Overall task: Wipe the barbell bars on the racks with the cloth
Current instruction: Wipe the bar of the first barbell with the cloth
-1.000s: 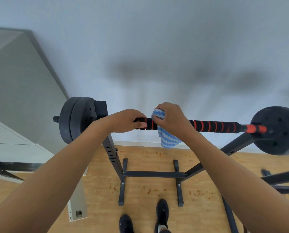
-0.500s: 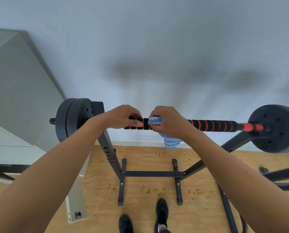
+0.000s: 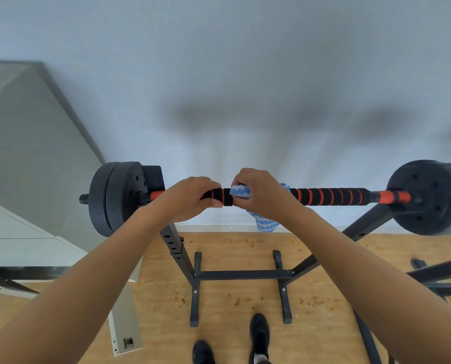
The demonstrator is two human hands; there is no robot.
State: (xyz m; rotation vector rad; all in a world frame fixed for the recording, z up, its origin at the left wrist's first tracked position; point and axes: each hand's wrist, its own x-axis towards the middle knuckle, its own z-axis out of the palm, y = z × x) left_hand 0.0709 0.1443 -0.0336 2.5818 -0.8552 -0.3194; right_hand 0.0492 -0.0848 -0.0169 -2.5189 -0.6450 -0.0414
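Note:
A barbell bar with black foam and orange rings lies across a black rack, with black weight plates at the left end and the right end. My left hand grips the bar left of the middle. Right beside it, my right hand holds a blue and white cloth wrapped around the bar. A tail of the cloth hangs below my wrist.
A white wall stands close behind the bar. A grey cabinet is at the left, and more black frame tubes at the right. My shoes stand on the wooden floor by the rack's feet.
My right hand has twisted the cloth around the bar at about the same spot. The view has shifted slightly; an orange part of the bar now shows left of my left hand.

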